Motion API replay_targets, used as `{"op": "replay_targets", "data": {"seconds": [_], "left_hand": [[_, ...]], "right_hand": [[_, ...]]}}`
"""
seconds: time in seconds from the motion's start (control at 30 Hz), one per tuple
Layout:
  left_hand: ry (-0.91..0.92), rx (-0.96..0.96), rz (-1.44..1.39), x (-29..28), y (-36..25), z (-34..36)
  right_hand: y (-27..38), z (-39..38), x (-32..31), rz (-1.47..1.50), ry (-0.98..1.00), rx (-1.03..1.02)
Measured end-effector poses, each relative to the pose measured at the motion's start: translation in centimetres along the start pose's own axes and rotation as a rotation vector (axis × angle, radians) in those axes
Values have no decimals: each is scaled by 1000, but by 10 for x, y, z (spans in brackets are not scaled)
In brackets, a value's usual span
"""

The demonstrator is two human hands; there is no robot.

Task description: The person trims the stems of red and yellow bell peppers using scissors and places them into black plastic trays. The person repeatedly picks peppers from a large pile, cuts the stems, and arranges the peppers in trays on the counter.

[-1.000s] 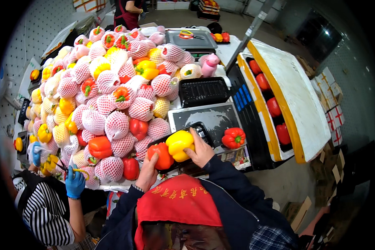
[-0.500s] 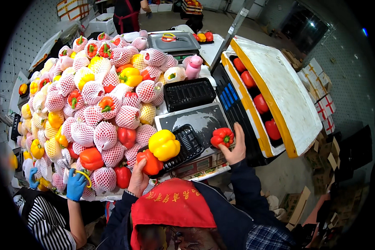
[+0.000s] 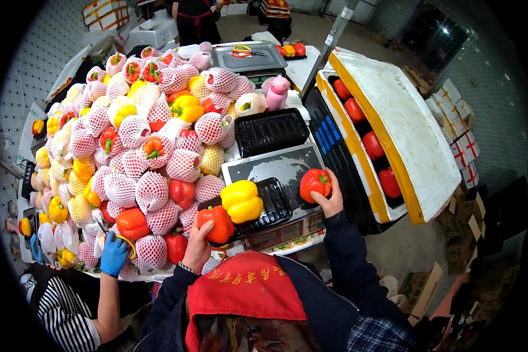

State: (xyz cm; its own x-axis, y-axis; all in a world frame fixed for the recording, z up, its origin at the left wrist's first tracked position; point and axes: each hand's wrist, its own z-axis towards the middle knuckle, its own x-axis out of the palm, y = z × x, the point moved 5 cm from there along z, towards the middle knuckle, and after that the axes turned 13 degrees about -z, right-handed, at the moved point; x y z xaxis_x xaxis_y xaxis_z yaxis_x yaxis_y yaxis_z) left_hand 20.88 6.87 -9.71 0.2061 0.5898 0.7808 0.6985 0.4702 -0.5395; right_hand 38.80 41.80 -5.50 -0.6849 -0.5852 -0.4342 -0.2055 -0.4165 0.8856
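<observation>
Low in the middle, a black tray (image 3: 268,198) lies on a scale with a dark top (image 3: 256,167). A yellow pepper (image 3: 242,200) sits in it. My left hand (image 3: 195,250) grips a red pepper (image 3: 216,223) at the tray's left end. Just right of the tray, my right hand (image 3: 328,193) has closed round another red pepper (image 3: 313,183). A large heap of peppers (image 3: 123,186), mostly wrapped in foam nets, covers the table's left side. An empty black tray (image 3: 271,130) lies behind the scale.
A co-worker's blue-gloved hand (image 3: 112,253) holds yellow-handled scissors at lower left; another person (image 3: 196,20) stands behind the table. A lidded foam box (image 3: 413,135) with red peppers is at the right, beside a metal post (image 3: 328,41). A pink bottle (image 3: 277,94) stands mid-table.
My right hand has left the yellow pepper, moved right and taken hold of the red pepper on the scale. My left hand stays on its red pepper.
</observation>
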Motion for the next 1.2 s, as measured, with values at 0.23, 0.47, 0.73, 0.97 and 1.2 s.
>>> {"op": "replay_targets", "data": {"seconds": [0.23, 0.47, 0.73, 0.97, 1.2], "left_hand": [[26, 38, 70, 9, -8, 9], [7, -8, 71, 8, -8, 19], [-23, -19, 224, -3, -16, 22], [36, 45, 144, 15, -27, 14], [207, 55, 123, 93, -47, 31]], "right_hand": [[35, 29, 35, -169, 183, 8], [26, 11, 87, -492, 208, -100], [13, 7, 76, -169, 400, 21], [16, 5, 82, 5, 359, 110], [100, 10, 11, 57, 121, 35]]}}
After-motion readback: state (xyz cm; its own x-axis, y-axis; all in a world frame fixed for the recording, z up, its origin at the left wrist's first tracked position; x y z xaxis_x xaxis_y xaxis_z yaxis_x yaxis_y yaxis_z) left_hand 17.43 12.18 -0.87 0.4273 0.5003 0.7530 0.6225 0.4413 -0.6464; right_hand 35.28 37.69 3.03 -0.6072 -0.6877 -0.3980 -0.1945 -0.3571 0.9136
